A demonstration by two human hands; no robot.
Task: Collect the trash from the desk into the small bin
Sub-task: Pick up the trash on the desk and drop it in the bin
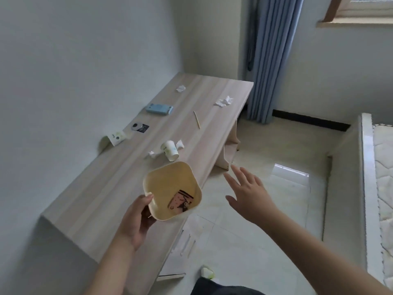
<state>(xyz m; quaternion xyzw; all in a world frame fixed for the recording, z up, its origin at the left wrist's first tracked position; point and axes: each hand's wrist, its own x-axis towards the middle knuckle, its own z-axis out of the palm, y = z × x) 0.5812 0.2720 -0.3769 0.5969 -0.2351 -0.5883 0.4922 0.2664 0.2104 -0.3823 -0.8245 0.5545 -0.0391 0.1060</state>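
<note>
My left hand [136, 220] grips the rim of a small cream bin [168, 182], held over the near part of the pale wooden desk [102, 194]. A printed wrapper [180, 202] lies in the bin's bottom. Just beyond the bin a paper cup [170, 150] lies on its side between two crumpled tissues [179, 144] [152, 154]. Farther along are a wooden stick [196, 119] and two more crumpled tissues [223, 101] [180, 88]. My right hand [247, 192] hovers open past the desk's front edge, over the floor, holding nothing.
A blue phone-like case [159, 109], a dark card with a white disc [139, 127] and a folded printed paper [116, 137] lie by the wall. A blue curtain [270, 58] hangs past the desk's far end. A mattress [382, 177] is at right, tiled floor [276, 158] between.
</note>
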